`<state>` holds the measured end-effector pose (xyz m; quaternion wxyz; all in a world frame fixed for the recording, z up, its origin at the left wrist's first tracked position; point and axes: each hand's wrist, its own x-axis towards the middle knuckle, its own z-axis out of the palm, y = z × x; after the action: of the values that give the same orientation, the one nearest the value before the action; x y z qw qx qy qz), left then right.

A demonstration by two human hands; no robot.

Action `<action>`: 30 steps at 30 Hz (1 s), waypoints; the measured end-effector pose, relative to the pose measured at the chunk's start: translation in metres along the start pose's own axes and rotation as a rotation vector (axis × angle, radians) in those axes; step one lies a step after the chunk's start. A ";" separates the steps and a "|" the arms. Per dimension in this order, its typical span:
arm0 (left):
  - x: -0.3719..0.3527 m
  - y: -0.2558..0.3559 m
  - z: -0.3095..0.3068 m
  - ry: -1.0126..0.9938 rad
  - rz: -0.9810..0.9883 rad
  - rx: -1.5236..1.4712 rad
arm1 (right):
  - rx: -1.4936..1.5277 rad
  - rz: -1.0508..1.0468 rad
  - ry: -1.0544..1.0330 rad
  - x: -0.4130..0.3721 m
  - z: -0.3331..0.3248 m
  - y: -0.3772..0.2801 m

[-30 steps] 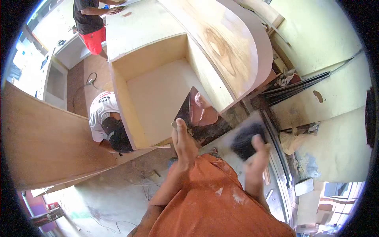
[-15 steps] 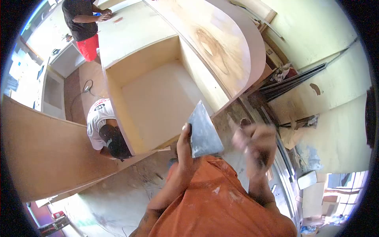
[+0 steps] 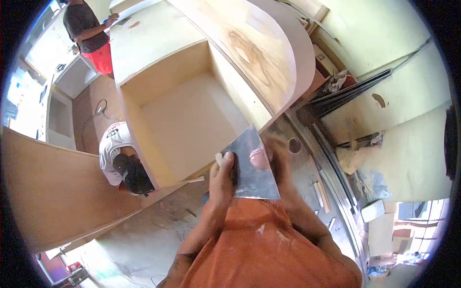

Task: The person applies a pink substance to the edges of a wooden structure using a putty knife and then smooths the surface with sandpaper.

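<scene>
My left hand (image 3: 223, 180) grips a flat grey metal plate (image 3: 252, 182) by its left side, thumb on top. A pink blob of paste (image 3: 259, 158) lies on the upper right part of the plate. My right hand (image 3: 281, 165) is beside the plate's right edge, partly hidden behind it and blurred, so its fingers cannot be made out. Beyond the plate is a large open wooden box compartment (image 3: 192, 125) with a pale bottom.
A person in a white shirt (image 3: 115, 139) bends down left of the compartment. Another person in red shorts (image 3: 100, 57) stands at the far left by the pale panel (image 3: 158, 41). Metal strips (image 3: 336, 168) and dark rods (image 3: 353, 91) lie at right.
Pink paste now shows on the plate, where none showed before. My right hand has moved left to the plate's edge. The standing person's arm has shifted.
</scene>
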<state>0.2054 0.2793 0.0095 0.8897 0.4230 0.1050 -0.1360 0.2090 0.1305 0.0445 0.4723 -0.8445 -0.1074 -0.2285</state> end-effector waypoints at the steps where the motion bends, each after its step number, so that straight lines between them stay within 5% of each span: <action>1: -0.009 0.014 0.002 -0.021 -0.065 0.011 | -0.158 -0.073 0.007 0.010 -0.009 0.029; 3: -0.009 0.013 0.000 0.022 -0.049 -0.030 | -0.313 -0.157 0.013 0.008 -0.019 0.042; 5: -0.003 0.012 0.004 0.096 -0.048 -0.240 | 1.106 0.869 0.358 -0.009 -0.034 0.008; 6: -0.003 0.012 0.001 0.100 -0.044 -0.242 | 1.107 0.870 0.352 -0.040 -0.039 0.025; 8: 0.001 0.009 0.000 0.046 -0.096 -0.267 | 1.632 0.479 -0.379 -0.098 -0.047 0.080; 9: -0.002 0.008 0.003 0.037 -0.106 -0.265 | 1.625 0.477 -0.366 -0.089 -0.032 0.054; 11: -0.016 0.005 0.010 0.000 0.001 -0.074 | 0.468 0.301 0.149 -0.051 0.012 -0.016; 13: -0.023 0.006 0.012 -0.016 0.015 -0.047 | 0.107 0.566 0.066 -0.039 0.016 0.091; 16: -0.019 0.014 0.004 0.015 0.057 0.007 | 0.779 0.851 0.381 0.002 -0.033 0.013; 17: -0.018 0.015 -0.001 0.059 0.053 0.034 | 0.780 0.855 0.359 0.002 -0.050 0.003; 19: -0.014 0.017 -0.012 0.064 0.056 0.123 | -0.328 -0.237 -0.025 0.001 -0.078 -0.023; 20: -0.012 0.018 -0.014 0.047 0.060 0.216 | -0.555 -0.457 -0.396 0.012 -0.087 -0.044; 22: -0.013 0.026 -0.007 0.048 0.148 0.287 | -0.731 -0.737 -0.688 0.016 -0.082 -0.051; 25: -0.011 0.026 -0.017 0.041 0.222 0.406 | -0.946 -0.638 -0.862 0.021 -0.095 -0.076; 28: -0.022 0.040 -0.007 -0.009 0.200 0.520 | -0.819 -0.740 -0.699 0.036 -0.084 -0.077; 30: -0.023 0.043 -0.005 -0.035 0.239 0.568 | -0.860 -0.773 -0.794 0.034 -0.078 -0.068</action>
<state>0.1979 0.3125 0.0446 0.7473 0.6616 -0.0029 -0.0618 0.1892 0.0997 0.1472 -0.0937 -0.8772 -0.4646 -0.0764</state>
